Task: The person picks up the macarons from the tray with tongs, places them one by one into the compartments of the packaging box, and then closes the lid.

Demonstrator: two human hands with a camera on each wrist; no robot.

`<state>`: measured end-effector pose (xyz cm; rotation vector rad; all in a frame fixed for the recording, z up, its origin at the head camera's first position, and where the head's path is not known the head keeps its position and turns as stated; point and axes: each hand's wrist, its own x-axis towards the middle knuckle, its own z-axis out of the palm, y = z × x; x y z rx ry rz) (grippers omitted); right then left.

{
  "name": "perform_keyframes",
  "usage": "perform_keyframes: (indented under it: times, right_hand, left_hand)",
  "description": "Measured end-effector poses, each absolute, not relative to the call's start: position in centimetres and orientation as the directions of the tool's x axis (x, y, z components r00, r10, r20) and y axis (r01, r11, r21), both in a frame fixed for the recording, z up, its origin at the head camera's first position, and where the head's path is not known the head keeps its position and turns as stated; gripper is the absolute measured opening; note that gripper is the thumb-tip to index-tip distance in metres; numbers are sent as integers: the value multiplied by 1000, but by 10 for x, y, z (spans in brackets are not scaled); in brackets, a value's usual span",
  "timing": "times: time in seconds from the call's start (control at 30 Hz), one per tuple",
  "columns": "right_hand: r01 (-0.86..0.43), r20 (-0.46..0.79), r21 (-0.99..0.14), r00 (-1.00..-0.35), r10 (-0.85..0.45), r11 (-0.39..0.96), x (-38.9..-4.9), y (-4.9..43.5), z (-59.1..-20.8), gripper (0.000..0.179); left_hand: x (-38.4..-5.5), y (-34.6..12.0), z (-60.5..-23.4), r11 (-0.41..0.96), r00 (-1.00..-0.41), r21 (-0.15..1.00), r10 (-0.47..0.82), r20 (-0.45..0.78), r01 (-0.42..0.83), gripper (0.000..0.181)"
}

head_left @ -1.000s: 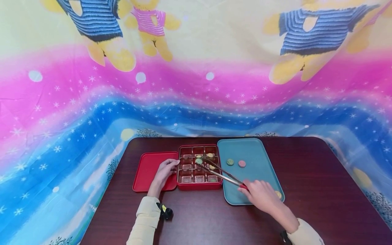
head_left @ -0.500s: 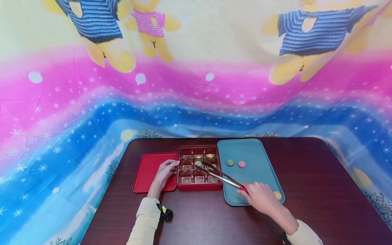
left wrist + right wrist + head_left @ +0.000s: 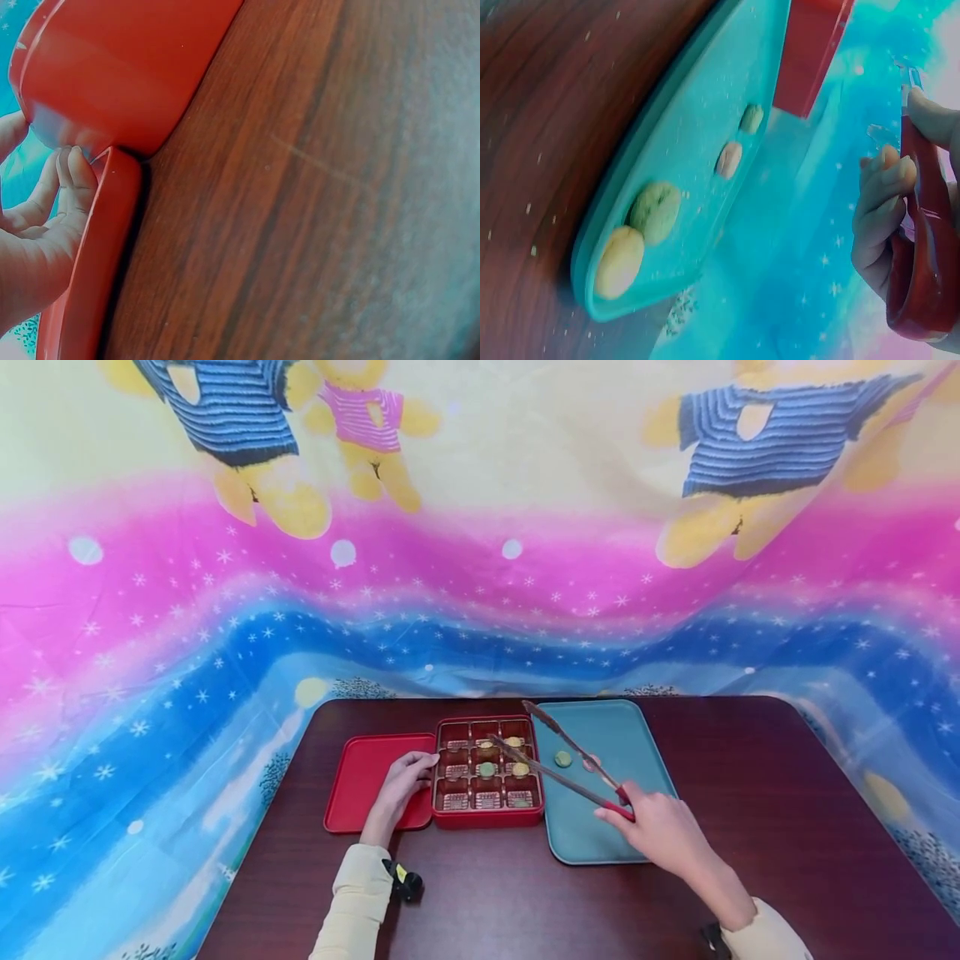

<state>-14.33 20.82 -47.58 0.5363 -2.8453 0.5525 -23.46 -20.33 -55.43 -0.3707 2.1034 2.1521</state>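
Observation:
My right hand (image 3: 663,831) grips red-handled tongs (image 3: 558,779), also showing by their red handle (image 3: 928,247) in the right wrist view. The tongs' arms stand apart with nothing between the tips, over the right side of a red box (image 3: 487,818) and the tray edge. A green macaron (image 3: 487,769) lies in the box's middle compartment; yellow ones, such as this macaron (image 3: 520,769), lie in others. My left hand (image 3: 401,787) touches the box's left wall, above a red lid (image 3: 360,777). In the left wrist view, its fingertips (image 3: 76,159) rest against the box.
A teal tray (image 3: 622,727) right of the box carries a green macaron (image 3: 563,759) and a pink macaron (image 3: 592,762) partly behind the tongs. The right wrist view also shows a yellow macaron (image 3: 619,262) and another green macaron (image 3: 656,213) at its near end. A printed cloth (image 3: 480,585) hangs behind.
The tongs have let go of the green macaron, now lying in the middle compartment. They have spread wide and moved up and right with my right hand. My left hand stays in place.

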Motion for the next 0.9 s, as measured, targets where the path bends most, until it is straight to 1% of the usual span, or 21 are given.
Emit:
perform_keyframes:
  times: [0.13,0.4,0.5,0.73,0.9]
  right_hand:
    - [-384,298,-291,-907,-299,876,-145,218,-475,40]
    - [-420,393,-259,-868,-303,870,-146,232,-481,41]
    - [-415,395,-254,-869,-299,874,-146,234,-482,42]
    - [-390,371,-281,-887,-276,877,-145,239,-482,39]
    - [-390,384,-280,-883,-270,877,-146,242,-483,38]
  left_hand:
    - [-235,-203,-554,-41,-965,969,-89,-246,-243,38]
    - [-234,-203,-555,-42,-966,970,-92,-242,-239,37]
    - [-234,-203,-556,-41,-966,971,-94,-239,-236,37]
    - [-234,-203,-557,-37,-964,969,-101,-247,-244,37]
    - [-234,-202,-555,-29,-965,970,-102,-243,-241,38]
